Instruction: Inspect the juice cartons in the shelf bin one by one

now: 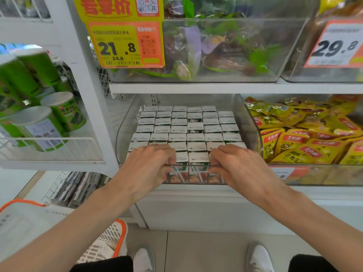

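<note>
A clear plastic shelf bin (253, 130) holds several rows of small juice cartons (194, 137) standing upright, white tops up, packed tightly. My left hand (149, 165) is at the bin's front left and my right hand (235, 165) at its front right. Each hand's fingers curl over the front rim onto the front-row cartons, with the thumb outside the front wall. Two front cartons (198, 160) show between the hands; those under the fingers are hidden.
A bin of yellow snack packets (306, 138) sits right of the juice bin. Green cans (49, 122) fill a wire rack on the left. Bagged goods lie in the upper bin (225, 50). A white and orange basket (110, 238) stands on the floor by my feet.
</note>
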A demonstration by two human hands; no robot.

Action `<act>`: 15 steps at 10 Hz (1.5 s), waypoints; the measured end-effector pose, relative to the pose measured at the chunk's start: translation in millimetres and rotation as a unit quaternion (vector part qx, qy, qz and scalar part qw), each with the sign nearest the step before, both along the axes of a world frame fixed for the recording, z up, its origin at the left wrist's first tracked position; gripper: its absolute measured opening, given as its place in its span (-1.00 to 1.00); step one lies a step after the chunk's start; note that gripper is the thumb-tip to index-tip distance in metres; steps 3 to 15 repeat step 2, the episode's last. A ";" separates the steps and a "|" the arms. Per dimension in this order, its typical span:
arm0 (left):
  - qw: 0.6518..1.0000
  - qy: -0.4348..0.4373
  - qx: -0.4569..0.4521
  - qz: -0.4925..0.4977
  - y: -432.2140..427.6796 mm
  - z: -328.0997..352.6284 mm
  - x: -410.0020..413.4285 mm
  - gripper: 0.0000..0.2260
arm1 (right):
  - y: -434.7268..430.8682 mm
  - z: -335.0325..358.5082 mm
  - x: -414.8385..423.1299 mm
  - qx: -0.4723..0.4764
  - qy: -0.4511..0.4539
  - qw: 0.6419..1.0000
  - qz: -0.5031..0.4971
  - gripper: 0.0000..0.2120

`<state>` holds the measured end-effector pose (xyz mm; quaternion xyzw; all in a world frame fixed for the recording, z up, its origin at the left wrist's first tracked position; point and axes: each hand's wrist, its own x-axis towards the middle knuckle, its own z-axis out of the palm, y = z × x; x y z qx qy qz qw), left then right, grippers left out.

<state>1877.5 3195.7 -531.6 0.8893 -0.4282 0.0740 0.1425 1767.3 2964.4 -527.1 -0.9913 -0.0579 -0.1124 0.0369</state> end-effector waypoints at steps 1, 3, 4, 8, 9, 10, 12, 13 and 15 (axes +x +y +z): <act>1.000 0.009 0.015 0.003 0.1 1.7 -2.5 -0.87 | -0.4 2.0 -0.9 0.011 0.022 0.999 -0.033 -0.84; 1.000 -0.002 0.015 0.014 6.5 12.4 -5.2 -0.71 | 2.1 19.6 -10.2 0.112 -0.023 0.993 -0.025 -0.83; 1.000 -0.002 0.015 0.014 6.5 12.4 -5.2 -0.71 | 2.1 19.6 -10.2 0.112 -0.023 0.993 -0.025 -0.83; 1.000 -0.002 0.015 0.014 6.5 12.4 -5.2 -0.71 | 2.1 19.6 -10.2 0.112 -0.023 0.993 -0.025 -0.83; 1.000 -0.002 0.015 0.014 6.5 12.4 -5.2 -0.71 | 2.1 19.6 -10.2 0.112 -0.023 0.993 -0.025 -0.83; 1.000 -0.002 0.015 0.014 6.5 12.4 -5.2 -0.71 | 2.1 19.6 -10.2 0.112 -0.023 0.993 -0.025 -0.83; 1.000 -0.002 0.015 0.014 6.5 12.4 -5.2 -0.71 | 2.1 19.6 -10.2 0.112 -0.023 0.993 -0.025 -0.83; 1.000 -0.002 0.015 0.014 6.5 12.4 -5.2 -0.71 | 2.1 19.6 -10.2 0.112 -0.023 0.993 -0.025 -0.83; 1.000 -0.002 0.015 0.014 6.5 12.4 -5.2 -0.71 | 2.1 19.6 -10.2 0.112 -0.023 0.993 -0.025 -0.83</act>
